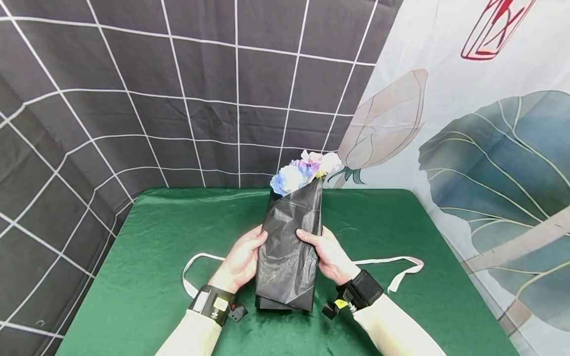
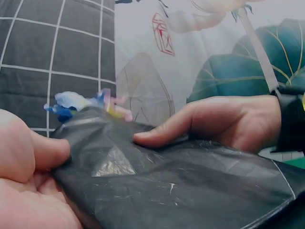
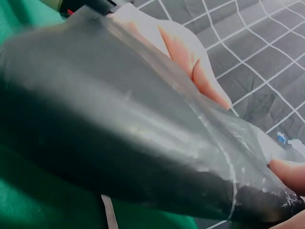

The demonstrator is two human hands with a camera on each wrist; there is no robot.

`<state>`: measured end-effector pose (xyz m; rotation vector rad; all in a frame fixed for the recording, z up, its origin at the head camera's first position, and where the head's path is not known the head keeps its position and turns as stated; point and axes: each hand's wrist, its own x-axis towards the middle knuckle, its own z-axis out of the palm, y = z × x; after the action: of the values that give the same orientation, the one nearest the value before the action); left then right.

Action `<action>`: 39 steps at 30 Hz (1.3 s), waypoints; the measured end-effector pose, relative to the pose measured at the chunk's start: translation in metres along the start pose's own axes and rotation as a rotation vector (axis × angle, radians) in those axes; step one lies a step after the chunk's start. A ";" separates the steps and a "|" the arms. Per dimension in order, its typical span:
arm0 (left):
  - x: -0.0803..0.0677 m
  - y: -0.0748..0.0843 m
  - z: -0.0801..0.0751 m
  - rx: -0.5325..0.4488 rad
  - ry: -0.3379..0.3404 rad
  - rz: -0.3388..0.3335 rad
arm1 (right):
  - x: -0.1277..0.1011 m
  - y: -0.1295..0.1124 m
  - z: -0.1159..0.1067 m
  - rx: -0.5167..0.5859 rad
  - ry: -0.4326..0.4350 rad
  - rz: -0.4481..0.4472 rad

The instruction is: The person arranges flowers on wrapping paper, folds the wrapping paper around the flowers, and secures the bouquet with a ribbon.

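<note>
Left hand: our left hand [image 1: 241,260] is curled around the left edge of the black plastic wrap [image 1: 288,252], thumb on top and the other fingers tucked underneath, so it's properly gripping it.
Right hand: our right hand [image 1: 328,254] mirrors that on the right edge, thumb lying flat across the top of the plastic and fingers wrapped around the side, gripping too.
Wrap: sits right between our two hands, lying on the tabletop [image 1: 147,277], narrow folded end toward us and the open end pointing away. The plastic is crinkly and a bit shiny in the left wrist view.
Flowers: a bunch of artificial flowers [image 1: 304,172], blue, purple, pink and white, pokes out of the far end of the wrap, well beyond our fingertips. In the left wrist view they show up blurry past the left thumb.
Ribbon: a white ribbon [image 1: 398,268] runs under the wrap, one loop trailing out past our left wrist and the other end past our right wrist, both lying flat on the green cloth.
Wrists: each has a black strap with a camera on it.
Backdrop: dark grid-pattern cloth beyond our left hand, a leaf and bud print beyond the right.
</note>
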<state>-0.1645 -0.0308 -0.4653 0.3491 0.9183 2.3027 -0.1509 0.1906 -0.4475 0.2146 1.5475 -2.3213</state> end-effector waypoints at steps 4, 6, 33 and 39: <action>-0.001 -0.002 0.002 -0.002 -0.039 0.007 | 0.000 -0.001 -0.001 0.011 -0.038 0.043; -0.001 -0.003 0.004 -0.002 -0.044 0.006 | 0.000 -0.002 -0.002 0.012 -0.055 0.060; -0.018 -0.050 0.009 0.440 0.202 -0.133 | 0.013 0.001 -0.027 -0.029 0.181 0.051; -0.020 -0.058 0.006 0.453 0.231 -0.146 | 0.016 0.003 -0.031 -0.030 0.236 0.023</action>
<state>-0.1197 -0.0084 -0.5008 0.1951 1.5343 2.0142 -0.1663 0.2146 -0.4671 0.5131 1.6771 -2.3207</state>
